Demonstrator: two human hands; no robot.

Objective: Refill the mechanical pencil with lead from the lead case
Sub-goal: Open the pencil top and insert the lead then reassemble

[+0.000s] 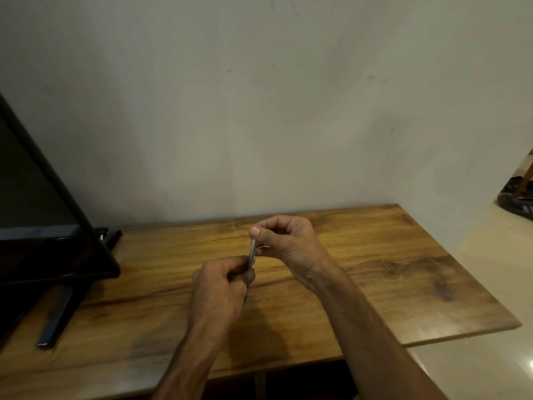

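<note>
A thin silver mechanical pencil [251, 254] stands nearly upright above the middle of the wooden table [375, 269]. My left hand [219, 287] is closed around its lower part, where a bit of blue shows below the fingers. My right hand [284, 241] pinches the pencil's top end between thumb and fingers. Whether my right hand also holds a lead or a cap is hidden by the fingers. No lead case shows in view.
A black monitor [34, 212] on a dark stand [62, 310] fills the table's left side. A plain wall rises right behind the table. The table's right edge ends over a pale tiled floor [490, 284].
</note>
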